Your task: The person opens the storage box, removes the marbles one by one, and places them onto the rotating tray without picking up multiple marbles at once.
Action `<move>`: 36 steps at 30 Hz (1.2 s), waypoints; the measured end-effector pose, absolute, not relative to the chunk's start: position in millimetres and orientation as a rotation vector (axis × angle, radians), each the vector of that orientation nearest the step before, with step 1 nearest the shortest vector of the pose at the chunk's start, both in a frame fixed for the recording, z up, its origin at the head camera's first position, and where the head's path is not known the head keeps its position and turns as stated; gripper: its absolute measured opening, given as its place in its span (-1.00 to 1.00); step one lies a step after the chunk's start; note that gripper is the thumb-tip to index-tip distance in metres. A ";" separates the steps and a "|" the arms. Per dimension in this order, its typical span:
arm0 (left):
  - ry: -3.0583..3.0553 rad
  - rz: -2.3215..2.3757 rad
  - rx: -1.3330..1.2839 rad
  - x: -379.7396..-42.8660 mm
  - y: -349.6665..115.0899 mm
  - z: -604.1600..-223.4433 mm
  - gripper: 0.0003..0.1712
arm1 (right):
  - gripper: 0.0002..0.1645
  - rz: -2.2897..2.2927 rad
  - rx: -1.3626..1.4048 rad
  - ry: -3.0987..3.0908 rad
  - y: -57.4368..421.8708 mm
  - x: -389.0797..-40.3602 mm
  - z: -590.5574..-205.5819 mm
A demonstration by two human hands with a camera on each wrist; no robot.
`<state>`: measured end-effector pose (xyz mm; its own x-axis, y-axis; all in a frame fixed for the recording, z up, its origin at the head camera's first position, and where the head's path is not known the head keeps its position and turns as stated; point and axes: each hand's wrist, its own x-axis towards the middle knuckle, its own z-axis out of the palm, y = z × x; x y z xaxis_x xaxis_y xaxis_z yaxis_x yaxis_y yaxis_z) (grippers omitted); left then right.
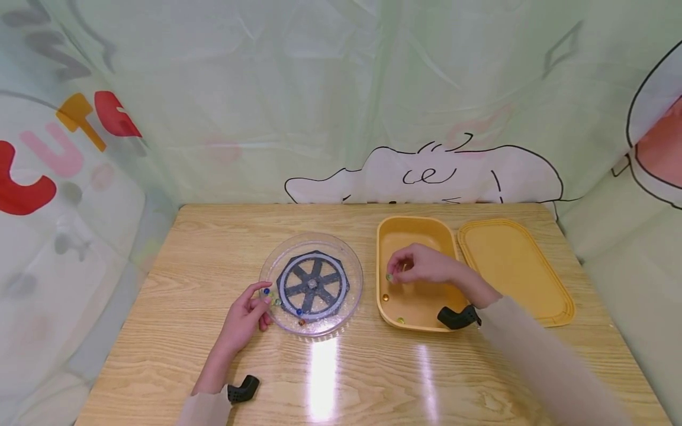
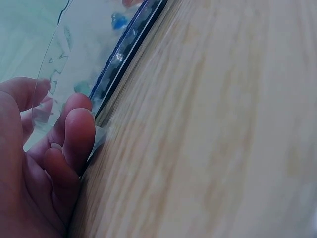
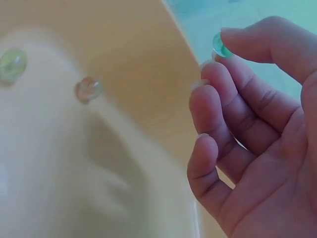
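My left hand (image 1: 242,319) grips the near-left rim of a round clear dish (image 1: 295,245), its fingers and thumb on either side of the see-through wall in the left wrist view. Inside the dish a dark wheel pattern with spokes (image 1: 314,284) shows, and several glass marbles lie along the near-left side, among them a blue marble (image 1: 299,312) and an orange marble (image 1: 302,322). Over a yellow plastic box (image 1: 415,234), my right hand (image 1: 426,264) pinches a green glass marble (image 3: 221,45) between thumb and index finger. Below it an amber marble (image 3: 88,89) and a yellow-green marble (image 3: 13,65) lie on the box floor.
A yellow lid (image 1: 514,266) lies flat to the right of the box, under the right forearm. The wooden table (image 1: 202,248) ends at a printed curtain (image 1: 266,118) at the back. Black wrist-worn devices (image 1: 244,389) stick out from both sleeves.
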<state>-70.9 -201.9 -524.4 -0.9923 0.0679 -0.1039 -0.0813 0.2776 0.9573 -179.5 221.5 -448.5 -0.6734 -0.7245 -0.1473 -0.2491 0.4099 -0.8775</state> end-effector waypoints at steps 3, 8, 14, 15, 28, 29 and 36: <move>2.407 1.816 -0.022 -70.7 -201.4 -523.8 -0.63 | -0.91 -1.265 -0.786 2.154 219.5 -177.9 -446.1; 2.404 1.814 -0.022 -71.0 -200.4 -522.8 -0.62 | -0.89 -1.318 -0.749 2.181 214.7 -174.3 -441.6; 2.405 1.817 -0.029 -71.8 -200.6 -522.7 -0.62 | -0.88 -1.345 -0.733 2.250 204.4 -167.7 -433.2; 2.403 1.819 -0.032 -71.8 -200.7 -522.8 -0.62 | -0.88 -1.344 -0.734 2.262 201.9 -166.6 -431.6; 2.406 1.827 -0.013 -70.2 -202.2 -524.7 -0.62 | -0.85 -1.295 -0.858 2.304 165.9 -162.0 -423.2; 2.406 1.827 -0.013 -70.1 -201.9 -524.7 -0.62 | -0.85 -1.292 -0.864 2.305 163.3 -162.4 -422.9; 2.409 1.826 -0.025 -70.0 -201.6 -525.1 -0.62 | -0.83 -1.310 -0.913 2.297 144.8 -162.7 -418.0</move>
